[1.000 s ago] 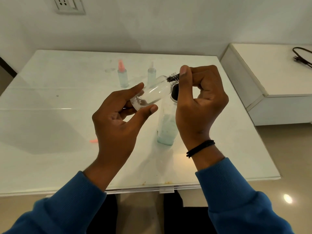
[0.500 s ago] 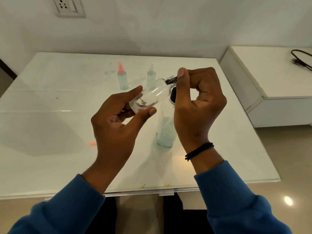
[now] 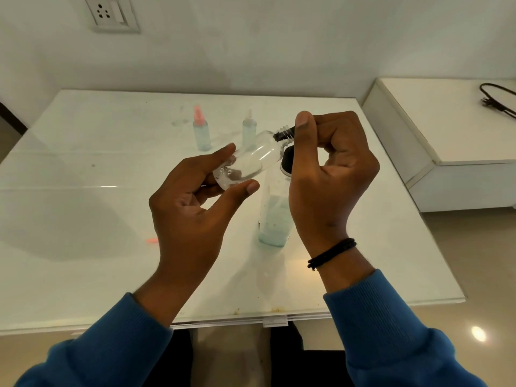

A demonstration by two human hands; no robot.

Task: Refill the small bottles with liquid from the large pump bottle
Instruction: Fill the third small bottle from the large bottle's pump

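My left hand [image 3: 192,208] holds a small clear bottle [image 3: 248,163] by its base, thumb on the near side, fingers on the far side, bottle tilted with its neck pointing up and to the right. A few drops or bubbles show inside near the bottom; otherwise it looks almost empty. My right hand [image 3: 329,174] is curled at the neck, thumb and fingers pinching a dark cap [image 3: 284,133] at the threaded mouth. I can't tell if the cap is on the threads or just off them.

Behind and below my right hand stands the large bottle [image 3: 275,219] on the table [image 3: 83,269], upright, about a third full of pale blue-green liquid. Its black top [image 3: 287,162] is partly hidden by my hand.

Farther back on the table stand two more small bottles, near each other but apart: one with a pink cap [image 3: 201,132], one with a clear cap [image 3: 249,129]. Both hold pale liquid. A small pink piece [image 3: 152,240] lies on the table left of my left wrist.

Black cord bracelet [image 3: 331,254] on my right wrist, blue sleeves [image 3: 391,325] on both arms. White cabinet [image 3: 446,141] to the right with a black cable [image 3: 498,101] on top. Wall socket [image 3: 111,12] top left.
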